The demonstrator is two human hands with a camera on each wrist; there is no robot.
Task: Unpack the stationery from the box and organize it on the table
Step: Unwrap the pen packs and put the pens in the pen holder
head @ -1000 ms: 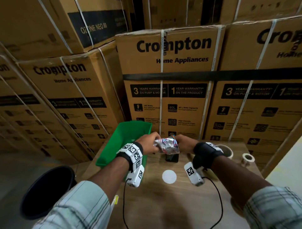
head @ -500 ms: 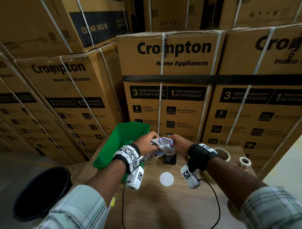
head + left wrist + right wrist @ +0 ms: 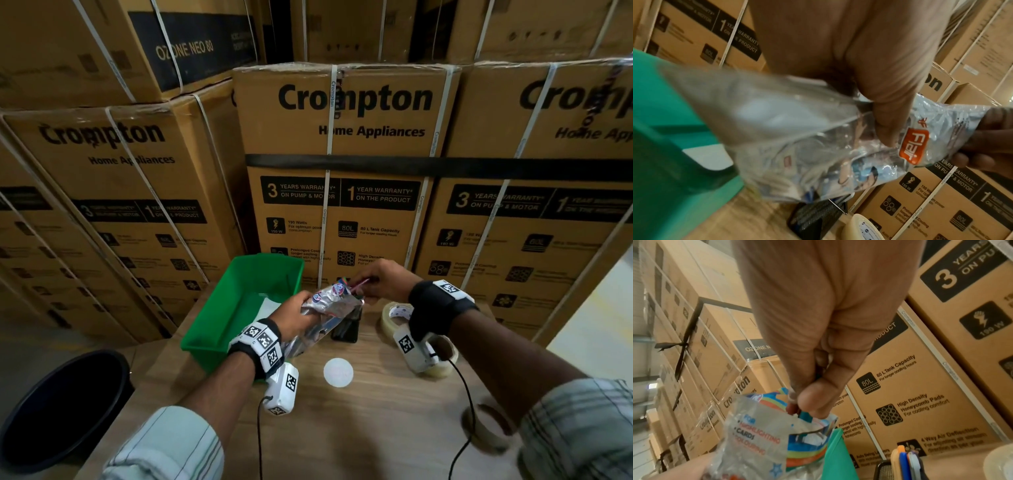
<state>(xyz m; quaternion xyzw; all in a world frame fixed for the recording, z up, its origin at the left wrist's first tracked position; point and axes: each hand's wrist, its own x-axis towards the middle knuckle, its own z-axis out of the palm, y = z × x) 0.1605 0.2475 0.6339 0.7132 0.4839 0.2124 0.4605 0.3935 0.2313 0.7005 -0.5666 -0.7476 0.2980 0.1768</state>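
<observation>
My left hand [image 3: 305,305] grips a clear plastic packet of pens [image 3: 330,301] by its middle, held tilted above the table between the green box [image 3: 219,329] and a black mesh pen holder [image 3: 346,330]. My right hand [image 3: 368,282] pinches a pen [image 3: 358,285] that sticks out of the packet's upper end. In the right wrist view, thumb and fingers [image 3: 812,404] close on the teal pen [image 3: 805,416] at the torn mouth of the packet [image 3: 760,434]. The left wrist view shows my thumb [image 3: 888,116] pressed into the packet [image 3: 818,146].
White paper [image 3: 270,306] lies in the green box. Tape rolls [image 3: 394,317] [image 3: 443,359] [image 3: 486,428] sit on the table's right side and a white disc [image 3: 338,372] at its middle. A black bucket [image 3: 58,411] stands on the floor, left. Stacked cartons [image 3: 342,171] wall in the back.
My right hand moved from the packet's side up to its mouth and now pinches a pen there. The packet has tilted, its lower end swinging toward my left wrist.
</observation>
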